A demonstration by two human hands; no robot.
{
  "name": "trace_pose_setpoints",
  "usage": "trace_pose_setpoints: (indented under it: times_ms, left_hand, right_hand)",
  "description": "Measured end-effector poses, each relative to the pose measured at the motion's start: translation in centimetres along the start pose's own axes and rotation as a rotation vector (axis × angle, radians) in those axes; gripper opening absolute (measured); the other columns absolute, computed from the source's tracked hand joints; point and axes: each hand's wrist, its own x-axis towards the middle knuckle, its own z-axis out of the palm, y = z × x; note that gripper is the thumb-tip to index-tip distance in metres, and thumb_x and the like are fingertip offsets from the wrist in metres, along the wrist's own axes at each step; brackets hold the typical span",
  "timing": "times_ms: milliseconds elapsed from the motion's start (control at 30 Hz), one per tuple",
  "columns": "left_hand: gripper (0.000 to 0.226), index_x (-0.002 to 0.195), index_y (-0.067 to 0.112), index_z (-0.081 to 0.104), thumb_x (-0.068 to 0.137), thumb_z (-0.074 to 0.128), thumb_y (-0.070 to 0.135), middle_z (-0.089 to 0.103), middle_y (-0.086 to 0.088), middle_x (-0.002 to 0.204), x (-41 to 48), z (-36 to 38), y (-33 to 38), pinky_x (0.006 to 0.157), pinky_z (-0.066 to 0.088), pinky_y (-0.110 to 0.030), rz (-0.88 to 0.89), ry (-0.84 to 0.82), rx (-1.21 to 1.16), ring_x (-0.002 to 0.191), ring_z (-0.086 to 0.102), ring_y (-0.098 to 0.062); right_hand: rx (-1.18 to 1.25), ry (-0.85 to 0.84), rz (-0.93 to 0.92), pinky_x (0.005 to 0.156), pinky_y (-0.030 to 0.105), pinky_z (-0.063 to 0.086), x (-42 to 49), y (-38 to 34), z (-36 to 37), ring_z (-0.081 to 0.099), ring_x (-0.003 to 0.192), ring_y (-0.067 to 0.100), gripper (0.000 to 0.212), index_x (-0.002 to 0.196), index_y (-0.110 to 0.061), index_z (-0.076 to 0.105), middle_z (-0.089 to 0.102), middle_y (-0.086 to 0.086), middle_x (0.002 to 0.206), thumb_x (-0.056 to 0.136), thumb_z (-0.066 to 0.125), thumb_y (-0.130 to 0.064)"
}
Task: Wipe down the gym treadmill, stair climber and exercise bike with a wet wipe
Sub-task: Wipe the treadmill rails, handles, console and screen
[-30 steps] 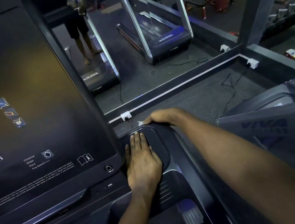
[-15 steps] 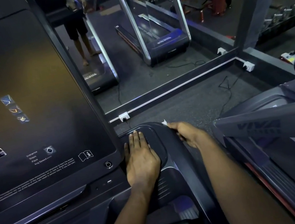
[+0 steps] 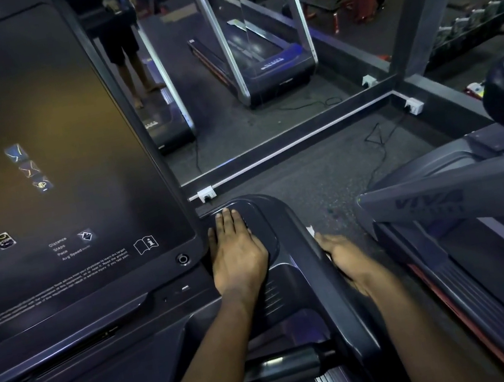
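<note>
I stand at a dark machine with a big console screen [image 3: 49, 164] at the left. My left hand [image 3: 237, 253] lies flat, fingers straight, on the round tray [image 3: 263, 219] to the right of the screen. My right hand [image 3: 347, 258] presses a white wet wipe [image 3: 311, 231] against the outer side of the curved right rail [image 3: 309, 264]; only a small corner of the wipe shows past my fingertips. How my right fingers hold the wipe is hidden by the rail.
A second machine with a grey "VIVA" arm [image 3: 445, 198] stands close on the right. A mirror wall [image 3: 255, 57] ahead reflects treadmills and people. Wall sockets [image 3: 206, 194] and a cable [image 3: 378, 139] lie on the dark floor between.
My right hand has slid with the wipe from the top front of the rail down along its right side toward me. My left hand has stayed on the tray.
</note>
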Motion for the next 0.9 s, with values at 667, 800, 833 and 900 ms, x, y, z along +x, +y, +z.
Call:
trace_pose_setpoints:
  times_ms: [667, 800, 833, 900]
  left_hand:
    - [0.071, 0.16, 0.015, 0.027, 0.104, 0.017, 0.057, 0.017, -0.005, 0.169, -0.5, -0.6, -0.1, 0.128, 0.007, -0.045, 0.147, -0.014, 0.006, 0.156, 0.01, -0.018]
    - [0.077, 0.16, 0.022, 0.025, 0.1, 0.012, 0.068, 0.016, -0.004, 0.169, -0.6, -0.8, -0.4, 0.127, 0.005, -0.046, 0.263, -0.028, 0.05, 0.157, 0.009, -0.017]
    - [0.077, 0.161, 0.024, 0.024, 0.099, 0.012, 0.07, 0.015, -0.003, 0.169, -0.6, -0.8, -0.4, 0.127, 0.005, -0.047, 0.296, -0.036, 0.059, 0.157, 0.008, -0.017]
    - [0.078, 0.161, 0.028, 0.022, 0.098, 0.011, 0.073, 0.014, -0.002, 0.169, -0.8, -0.8, -0.5, 0.127, 0.005, -0.048, 0.342, -0.058, 0.068, 0.157, 0.007, -0.017]
  right_hand:
    - [-0.04, -0.04, 0.092, 0.113, 0.043, 0.043, -8.4, 3.2, -1.2, 0.058, 0.129, 0.014, 0.094, 0.142, -0.036, 0.057, 0.061, -0.008, 0.142, 0.071, 0.044, -0.097]
    - [0.009, -0.129, 0.033, 0.112, 0.029, 0.043, -7.7, 0.1, 0.4, 0.05, 0.13, -0.005, 0.094, 0.14, -0.048, 0.055, 0.05, -0.027, 0.145, 0.064, 0.043, -0.101]
    - [0.015, -0.146, 0.025, 0.1, 0.02, 0.048, -7.5, -0.4, 0.5, 0.053, 0.121, -0.012, 0.082, 0.131, -0.054, 0.06, 0.053, -0.034, 0.135, 0.066, 0.041, -0.1]
    - [0.01, -0.154, 0.066, 0.081, 0.012, 0.051, -7.7, -0.2, 0.1, 0.06, 0.105, -0.017, 0.064, 0.116, -0.058, 0.066, 0.062, -0.038, 0.117, 0.075, 0.033, -0.094]
